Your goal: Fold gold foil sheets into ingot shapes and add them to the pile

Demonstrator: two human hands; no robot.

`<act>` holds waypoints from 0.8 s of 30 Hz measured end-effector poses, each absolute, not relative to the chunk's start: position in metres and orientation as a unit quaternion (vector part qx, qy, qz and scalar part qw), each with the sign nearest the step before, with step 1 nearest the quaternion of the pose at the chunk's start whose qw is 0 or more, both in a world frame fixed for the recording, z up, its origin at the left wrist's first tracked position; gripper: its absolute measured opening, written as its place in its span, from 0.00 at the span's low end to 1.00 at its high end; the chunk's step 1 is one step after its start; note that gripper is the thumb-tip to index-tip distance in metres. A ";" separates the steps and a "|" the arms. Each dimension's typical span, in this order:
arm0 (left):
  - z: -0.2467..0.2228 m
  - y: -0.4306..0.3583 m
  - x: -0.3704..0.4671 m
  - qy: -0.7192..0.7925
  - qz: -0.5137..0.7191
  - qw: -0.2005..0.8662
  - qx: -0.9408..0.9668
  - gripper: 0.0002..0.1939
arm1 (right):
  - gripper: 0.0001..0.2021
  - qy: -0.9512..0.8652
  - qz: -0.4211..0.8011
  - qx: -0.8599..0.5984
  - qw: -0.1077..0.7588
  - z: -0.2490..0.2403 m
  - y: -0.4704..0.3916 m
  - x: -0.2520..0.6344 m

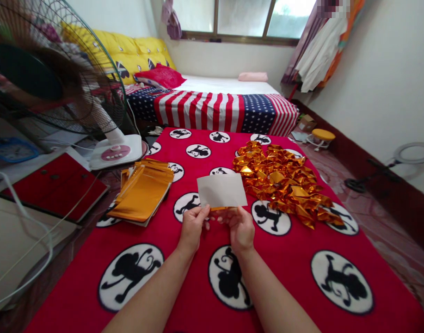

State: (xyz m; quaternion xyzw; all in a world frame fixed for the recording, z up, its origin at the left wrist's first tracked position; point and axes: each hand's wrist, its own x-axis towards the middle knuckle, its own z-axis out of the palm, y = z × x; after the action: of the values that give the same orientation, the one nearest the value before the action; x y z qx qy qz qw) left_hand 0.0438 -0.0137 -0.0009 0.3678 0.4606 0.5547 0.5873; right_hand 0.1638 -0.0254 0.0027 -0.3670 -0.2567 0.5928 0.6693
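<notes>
A: ok so what step is this?

B: Looks like the near edge of the sheet [223,187] is being turned over. Pale side's up, with a thin gold strip showing along that edge.

A: And the grip?

B: Closed on the sheet with both hands. Left hand [193,224] pinches the near edge toward its left end, right hand [242,231] toward its right. Fingers underneath are partly hidden.

A: What would the next move need?

B: My guess: thumbs level so the strip stays even, and a light touch, cos it looks thin.

A: Where's it all sitting?

B: Sheet's held over a red cloth [191,298] with monkey circles; can't tell what's under that. Gold stack [144,189] to the left, crinkly foil pile [284,180] to the right.

A: Room?

B: Big fan [24,69] on the left, bed [212,85] beneath a window [244,18], yellow-topped stool [323,134] off right.
</notes>
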 end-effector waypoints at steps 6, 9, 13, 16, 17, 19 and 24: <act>-0.003 -0.013 0.043 0.479 0.546 0.557 0.404 0.21 | 0.24 -0.312 0.551 -0.430 0.643 0.003 -0.025 0.159; -0.003 -0.015 0.044 0.487 0.525 0.543 0.439 0.21 | 0.18 -0.336 0.504 -0.491 0.626 0.003 -0.024 0.157; -0.001 -0.015 0.043 0.509 0.519 0.515 0.454 0.18 | 0.17 -0.327 0.509 -0.493 0.626 0.000 -0.024 0.160; -0.001 -0.013 0.041 0.525 0.533 0.488 0.450 0.17 | 0.20 -0.316 0.513 -0.486 0.632 -0.005 -0.023 0.162; -0.001 -0.012 0.041 0.527 0.535 0.490 0.443 0.17 | 0.20 -0.313 0.517 -0.484 0.633 -0.006 -0.023 0.163; -0.002 -0.012 0.040 0.524 0.537 0.507 0.426 0.18 | 0.20 -0.305 0.526 -0.478 0.634 -0.008 -0.023 0.163; -0.001 -0.009 0.038 0.503 0.562 0.528 0.391 0.22 | 0.19 -0.269 0.546 -0.453 0.651 -0.004 -0.021 0.163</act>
State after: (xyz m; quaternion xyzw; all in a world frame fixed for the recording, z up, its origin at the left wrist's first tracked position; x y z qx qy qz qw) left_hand 0.0382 -0.0093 -0.0008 0.3906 0.5027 0.5617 0.5284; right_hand 0.1626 -0.0215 -0.0036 -0.4535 -0.2690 0.5461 0.6510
